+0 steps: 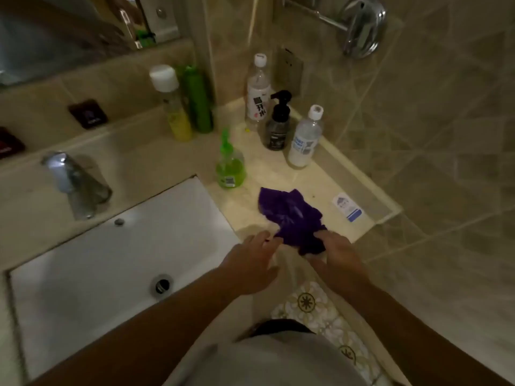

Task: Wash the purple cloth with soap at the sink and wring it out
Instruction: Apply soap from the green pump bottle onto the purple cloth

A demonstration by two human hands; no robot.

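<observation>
A crumpled purple cloth [289,215] lies on the beige counter [315,185] to the right of the white sink [119,263]. My right hand [338,253] grips the cloth's near end at the counter's front edge. Just left of that end is my left hand [250,263], fingers spread and relaxed, fingertips touching or nearly touching the cloth. A green soap pump bottle [230,167] stands on the counter behind the cloth, near the sink's right rim. The chrome faucet [75,185] sits at the back left of the sink; no water is visibly running.
Behind the soap stand a yellow-green bottle [174,107], a green can [198,101], two clear water bottles [257,93] [305,137] and a dark pump bottle [277,123]. A small white-blue packet [347,207] lies right of the cloth. Tiled wall on the right, patterned floor below.
</observation>
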